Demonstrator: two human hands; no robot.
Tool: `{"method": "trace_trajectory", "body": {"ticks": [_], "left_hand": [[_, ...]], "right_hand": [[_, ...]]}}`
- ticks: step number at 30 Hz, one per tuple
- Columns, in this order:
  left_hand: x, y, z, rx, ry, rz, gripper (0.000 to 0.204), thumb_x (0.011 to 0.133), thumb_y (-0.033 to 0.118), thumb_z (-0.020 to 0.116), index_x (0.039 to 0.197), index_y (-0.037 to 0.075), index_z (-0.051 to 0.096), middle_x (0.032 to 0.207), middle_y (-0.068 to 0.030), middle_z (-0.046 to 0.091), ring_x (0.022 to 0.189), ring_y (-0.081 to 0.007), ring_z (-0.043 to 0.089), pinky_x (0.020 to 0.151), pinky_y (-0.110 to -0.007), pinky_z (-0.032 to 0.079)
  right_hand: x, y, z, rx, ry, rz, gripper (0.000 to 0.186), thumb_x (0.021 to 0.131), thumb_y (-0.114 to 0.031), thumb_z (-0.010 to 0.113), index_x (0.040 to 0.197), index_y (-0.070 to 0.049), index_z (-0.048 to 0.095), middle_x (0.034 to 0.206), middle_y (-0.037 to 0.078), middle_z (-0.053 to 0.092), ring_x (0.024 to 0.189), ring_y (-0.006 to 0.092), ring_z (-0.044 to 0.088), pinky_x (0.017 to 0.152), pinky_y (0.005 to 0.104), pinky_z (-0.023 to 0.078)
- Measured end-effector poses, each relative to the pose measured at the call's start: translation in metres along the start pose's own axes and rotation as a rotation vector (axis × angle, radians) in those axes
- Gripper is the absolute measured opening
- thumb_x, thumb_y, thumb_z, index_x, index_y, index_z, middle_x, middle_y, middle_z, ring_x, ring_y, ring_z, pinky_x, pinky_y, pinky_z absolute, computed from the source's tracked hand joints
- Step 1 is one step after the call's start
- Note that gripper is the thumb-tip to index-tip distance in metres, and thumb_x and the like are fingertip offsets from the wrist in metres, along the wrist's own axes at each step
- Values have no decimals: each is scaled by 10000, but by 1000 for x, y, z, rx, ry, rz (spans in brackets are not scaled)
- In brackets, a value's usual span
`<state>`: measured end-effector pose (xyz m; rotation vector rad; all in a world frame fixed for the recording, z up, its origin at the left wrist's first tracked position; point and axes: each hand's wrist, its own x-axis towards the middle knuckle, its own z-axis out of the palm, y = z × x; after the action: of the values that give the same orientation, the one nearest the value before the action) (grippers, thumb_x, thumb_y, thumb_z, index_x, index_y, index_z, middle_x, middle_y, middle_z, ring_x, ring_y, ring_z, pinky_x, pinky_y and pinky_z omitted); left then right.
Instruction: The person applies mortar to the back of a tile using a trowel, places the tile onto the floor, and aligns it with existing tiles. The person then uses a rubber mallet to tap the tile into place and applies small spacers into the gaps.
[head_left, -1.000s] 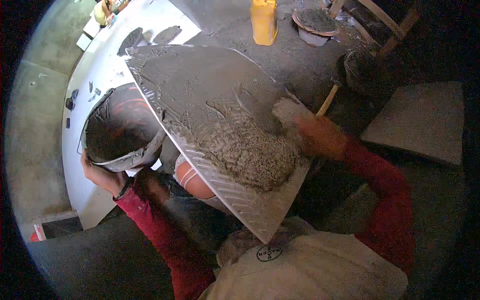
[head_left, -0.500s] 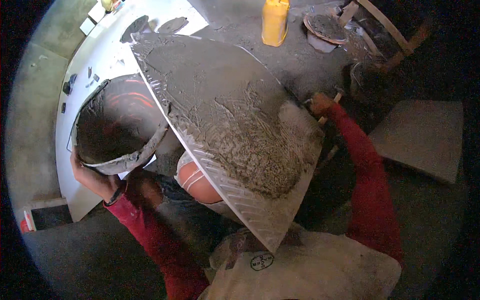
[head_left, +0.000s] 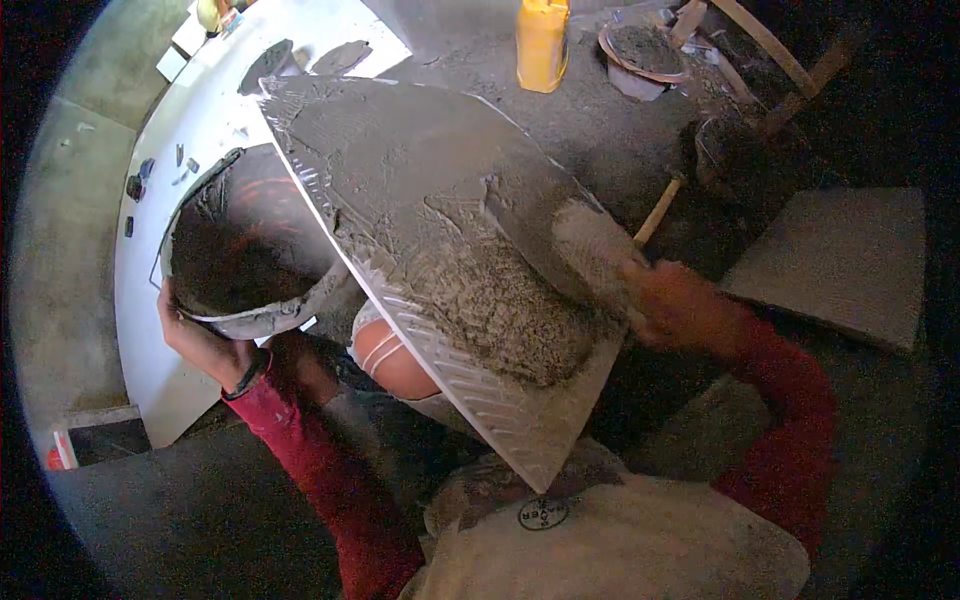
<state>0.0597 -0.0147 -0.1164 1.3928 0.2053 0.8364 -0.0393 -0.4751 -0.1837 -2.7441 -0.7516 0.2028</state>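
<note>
My left hand [head_left: 198,338] grips the side of a mortar-crusted bucket [head_left: 292,318], dark inside with orange streaks. A large tile [head_left: 528,440] lies tilted above my bare knee [head_left: 388,355], its face mostly coated in wet grey mortar [head_left: 430,160], with ridged bare surface along the lower edge. My right hand [head_left: 668,305] is closed on a trowel [head_left: 582,245], whose blade is pressed into the mortar at the tile's right side. A wooden-handled tool [head_left: 658,212] lies just beyond that hand.
A yellow jerrycan [head_left: 541,50], a mortar-filled bucket [head_left: 642,70] and wooden pieces [head_left: 775,50] stand behind. Another tile [head_left: 830,260] lies at right. A white board [head_left: 160,350] with small objects lies at left. A person [head_left: 212,15] is at the far top left.
My right hand moved up and away along the tile's right edge, then came back down toward me with the trowel. My left hand stays on the bucket.
</note>
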Motion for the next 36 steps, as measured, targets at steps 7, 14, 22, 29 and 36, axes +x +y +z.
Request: {"method": "trace_trajectory", "body": {"ticks": [7,14,22,29,36], "left_hand": [[-3,-6,12,50,-7,13,307,952,164,441,1075,-57,615,1052,-145,662,924,-258,652,850,-395,527],[10,-14,4,-124,-32,-110,309,951,168,449,1075,-59,618,1060,-146,665,930,-260,655,848,-389,527],[17,-2,-20,0,-57,7,341,950,216,462,1094,-54,613,1080,-148,660,957,-260,648,874,-374,500],[6,-17,5,-85,-104,-79,349,951,213,436,1121,-44,599,1111,-158,649,978,-261,642,872,-383,505],[-10,-2,26,-124,22,-109,295,944,150,430,1068,-47,612,1037,-153,660,880,-256,658,814,-396,537]], "right_hand": [[23,-3,36,-111,-70,310,365,834,-100,590,1176,-23,492,899,178,600,763,362,640,687,469,527],[26,107,111,-226,-89,380,299,862,-130,584,1131,-16,516,942,225,622,834,356,649,687,471,533],[-53,144,63,-210,-159,65,485,857,-261,632,1243,-13,473,965,208,619,826,355,636,696,423,542],[53,232,183,3,-265,384,297,783,-231,635,658,39,630,638,219,586,607,363,600,609,460,493],[141,116,72,22,-168,125,234,776,-194,626,822,31,581,701,248,604,652,435,606,623,514,484]]}}
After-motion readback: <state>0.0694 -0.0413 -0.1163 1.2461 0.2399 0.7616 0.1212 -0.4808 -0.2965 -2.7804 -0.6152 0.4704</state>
